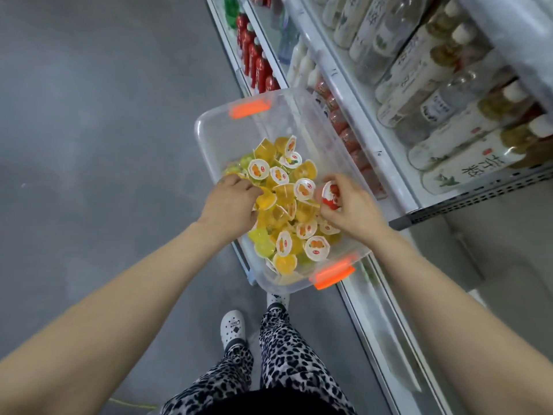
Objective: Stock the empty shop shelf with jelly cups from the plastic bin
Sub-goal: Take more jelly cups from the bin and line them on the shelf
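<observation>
Plastic bin (209, 136): clear and lidless, with orange latches (250, 108) at both ends. It sits against the shelving, and its far half is bare.
Jelly cups (287, 205): a loose heap at the near end of the bin, mostly yellow and orange with a few green. They lie tumbled at all angles, some lid up and some on their sides.
Left hand (230, 202): down in the heap, fingers curled among the cups and thumb against an orange cup (267, 200). I cannot tell whether it has hold of anything.
Right hand (354, 209): thumb and fingers pinch a red cup (330, 194), which is tipped on edge just above the pile.
Handling: the cups look small and light, so one hand could probably take several. The thin plastic walls likely give under a squeeze, the peel-off film lids look like the weak spot, and the smooth sides may slip.
Where to hold: I would grip across the rim or round the body, keeping the fingers off the film.
Lower shelf (386, 324): pale and seemingly bare below the bin, so it is probably the one to fill.
Bottles (434, 94): rows crowd the upper shelves just beside the bin, so a careless lift could knock them.
</observation>
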